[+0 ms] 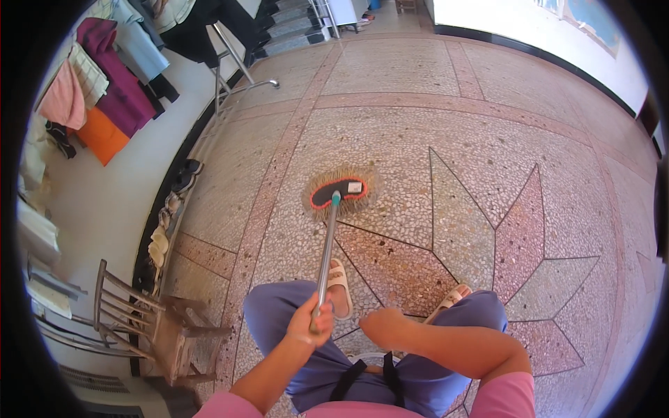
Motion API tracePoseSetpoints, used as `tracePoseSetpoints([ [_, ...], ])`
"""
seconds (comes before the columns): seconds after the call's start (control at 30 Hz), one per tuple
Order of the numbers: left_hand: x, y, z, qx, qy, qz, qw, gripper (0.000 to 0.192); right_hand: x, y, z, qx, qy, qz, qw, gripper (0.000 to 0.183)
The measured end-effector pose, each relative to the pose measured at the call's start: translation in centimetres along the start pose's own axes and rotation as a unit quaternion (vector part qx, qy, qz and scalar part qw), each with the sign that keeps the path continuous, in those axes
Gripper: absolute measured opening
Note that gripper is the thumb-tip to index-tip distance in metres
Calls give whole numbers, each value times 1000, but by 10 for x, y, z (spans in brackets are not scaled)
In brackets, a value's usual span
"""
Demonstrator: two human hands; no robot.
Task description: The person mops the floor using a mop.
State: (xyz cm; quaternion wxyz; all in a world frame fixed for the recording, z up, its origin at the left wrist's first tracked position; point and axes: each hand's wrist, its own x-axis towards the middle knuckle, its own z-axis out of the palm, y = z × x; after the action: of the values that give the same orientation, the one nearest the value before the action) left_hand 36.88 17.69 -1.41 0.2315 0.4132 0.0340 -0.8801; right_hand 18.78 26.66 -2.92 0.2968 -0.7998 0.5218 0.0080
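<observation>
My left hand [311, 320] grips the lower end of a metal handle [326, 251]. The handle runs away from me to a flat duster mop head [326, 194], which rests on the speckled terrazzo floor [376, 136]. Shaggy beige fringe surrounds the head's dark, red-edged top, which bears a small white label. A teal collar joins handle and head. Over my lap, by my right knee, my right hand [385, 326] is curled closed with nothing visible in it. Its fingertips are hidden. Below the handle is my left sandal [339, 287]; the right sandal [452, 300] is partly covered by my leg.
A wooden chair [175, 334] stands at left. Several shoes [167, 211] line the left wall beneath hanging clothes [112, 78]. A metal rack's foot [264, 83] juts onto the floor. Stairs [292, 26] rise at the back; a white wall [502, 26] bounds the right.
</observation>
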Motion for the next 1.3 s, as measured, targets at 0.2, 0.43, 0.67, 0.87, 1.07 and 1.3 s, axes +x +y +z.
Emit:
tracePoseSetpoints([
  [0.2,-52,18,11,-47,19,-15,999,20,-9,-12,-1,4,-21,-42,999,18],
  [0.43,54,84,76,-28,21,34,999,19,-4,4,1,-19,5,16,1000,12],
  [0.67,145,132,116,-22,66,120,990,20,-5,8,-8,-17,-7,50,999,12],
  [0.87,136,101,60,86,76,45,992,9,-1,13,-3,-24,-8,53,998,15],
  [1.07,18,46,37,138,82,-29,987,11,0,1,-6,-31,-36,24,999,14],
  [1.3,-77,2,41,224,67,-147,961,42,6,-9,9,-23,-36,-14,999,13],
])
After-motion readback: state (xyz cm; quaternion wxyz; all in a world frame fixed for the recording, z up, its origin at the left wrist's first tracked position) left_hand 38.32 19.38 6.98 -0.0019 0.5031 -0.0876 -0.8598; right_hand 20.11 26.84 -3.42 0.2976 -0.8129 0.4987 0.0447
